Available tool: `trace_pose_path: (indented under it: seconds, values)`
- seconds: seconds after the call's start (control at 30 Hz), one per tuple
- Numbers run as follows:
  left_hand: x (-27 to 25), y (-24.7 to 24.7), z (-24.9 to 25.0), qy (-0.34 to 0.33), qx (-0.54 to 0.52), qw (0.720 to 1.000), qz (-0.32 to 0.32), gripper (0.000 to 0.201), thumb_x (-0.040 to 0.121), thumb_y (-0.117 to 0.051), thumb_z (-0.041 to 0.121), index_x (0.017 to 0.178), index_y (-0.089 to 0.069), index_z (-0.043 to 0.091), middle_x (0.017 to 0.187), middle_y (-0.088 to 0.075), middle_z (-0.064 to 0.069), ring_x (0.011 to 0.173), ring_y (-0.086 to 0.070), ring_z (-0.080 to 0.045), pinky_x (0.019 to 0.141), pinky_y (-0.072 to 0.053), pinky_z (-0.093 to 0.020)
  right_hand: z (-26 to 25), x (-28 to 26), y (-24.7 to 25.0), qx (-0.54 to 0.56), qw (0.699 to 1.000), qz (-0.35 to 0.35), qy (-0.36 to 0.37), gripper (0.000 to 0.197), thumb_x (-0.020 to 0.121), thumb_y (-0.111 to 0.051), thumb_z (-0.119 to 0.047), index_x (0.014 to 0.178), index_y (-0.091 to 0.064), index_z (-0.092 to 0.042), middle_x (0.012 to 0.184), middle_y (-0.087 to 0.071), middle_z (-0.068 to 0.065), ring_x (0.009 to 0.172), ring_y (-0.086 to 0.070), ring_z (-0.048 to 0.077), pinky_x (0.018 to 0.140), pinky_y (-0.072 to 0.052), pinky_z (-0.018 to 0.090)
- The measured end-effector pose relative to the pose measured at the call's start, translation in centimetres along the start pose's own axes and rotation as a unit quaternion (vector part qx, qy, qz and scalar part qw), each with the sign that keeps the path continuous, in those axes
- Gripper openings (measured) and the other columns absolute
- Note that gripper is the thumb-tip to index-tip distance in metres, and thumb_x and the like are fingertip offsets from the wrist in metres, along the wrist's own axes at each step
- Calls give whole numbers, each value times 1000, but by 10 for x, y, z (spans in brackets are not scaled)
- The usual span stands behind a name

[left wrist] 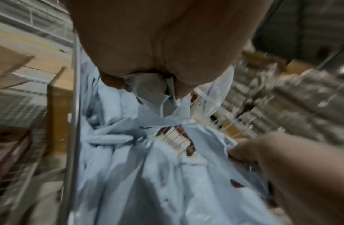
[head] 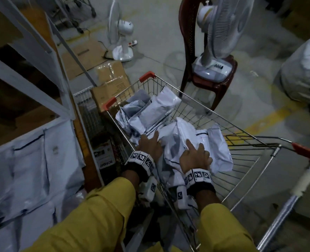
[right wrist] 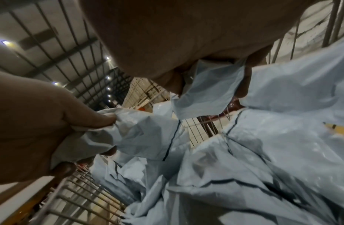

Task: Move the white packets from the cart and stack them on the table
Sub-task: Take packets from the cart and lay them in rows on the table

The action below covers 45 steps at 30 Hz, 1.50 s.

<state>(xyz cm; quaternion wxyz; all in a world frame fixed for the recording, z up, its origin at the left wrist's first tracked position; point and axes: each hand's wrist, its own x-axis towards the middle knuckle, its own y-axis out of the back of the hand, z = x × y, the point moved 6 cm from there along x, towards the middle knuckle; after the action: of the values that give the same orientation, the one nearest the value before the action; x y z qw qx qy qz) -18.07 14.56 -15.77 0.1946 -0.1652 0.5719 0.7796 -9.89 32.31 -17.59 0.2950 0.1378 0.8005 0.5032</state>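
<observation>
The cart (head: 201,113) stands to the right of the table (head: 28,160), w/ its wire basket about half full of white packets (head: 156,110). On the table, at left, some packets already lie flat side by side, so I judge the task is in the middle: the pick-up step is in hand, not the stacking.

Both arms, in yellow sleeves, reach forward and down into the near part of the basket. The left hand (head: 150,144) is at the near-left side of the pile, palm down. In the left wrist view its fingers (left wrist: 113,82) are curled and pinch a fold of packet film, so the grip is closed on a packet. The right hand (head: 196,157) is just beside it, to the right, on a crumpled packet (head: 214,142). From the head view the index finger points forward, but the right wrist view shows the other fingers (right wrist: 174,85) and thumb clamped on an edge of film.

Next move, as I judge it: lift both handfuls clear of the basket wires, turn left, lay them on the table. The film is thin and slippery, and neighbour packets may come up w/ them or slip out.
</observation>
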Motion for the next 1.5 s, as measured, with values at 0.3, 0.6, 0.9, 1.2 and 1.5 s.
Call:
trace_pose_path:
  seconds: [0.3,0.6,0.9,1.2,1.5]
  values:
    - [-112,79,-1,-62,-62,978,188,64,101,-24,51,157,-29,19,147,-29,-30,135,-33,-45,115,-29,-46,-17,-84,80,40,990,127,53,48,95,-50,-28,141,-52,-40,155,-34,16,127,-40,42,104,-30,53]
    - [-247,115,-38,-97,-97,922,361,55,103,-40,39,154,-37,17,135,-41,-29,118,-44,-46,101,-40,-52,-33,-196,117,84,967,215,107,48,96,-49,-25,140,-53,-41,156,-32,13,128,-35,38,104,-27,50]
    - [-336,126,-116,-16,-159,873,461,56,97,-41,37,149,-46,19,140,-41,-21,119,-42,-41,102,-35,-49,-71,-266,126,124,950,213,189,49,94,-50,-20,139,-56,-38,154,-32,16,129,-32,39,106,-23,50]
    - [-427,114,-199,188,-174,838,482,52,104,-43,35,154,-35,26,147,-32,-22,127,-36,-43,106,-30,-54,-97,-332,111,125,938,138,292,53,86,-41,-32,136,-58,-39,155,-30,16,126,-30,39,107,-24,50]
    - [-520,71,-286,275,-186,785,523,51,103,-48,31,153,-39,22,138,-37,-26,121,-38,-46,104,-31,-55,-113,-405,64,82,928,80,356,51,86,-42,-28,132,-63,-38,152,-35,17,124,-35,43,105,-30,57]
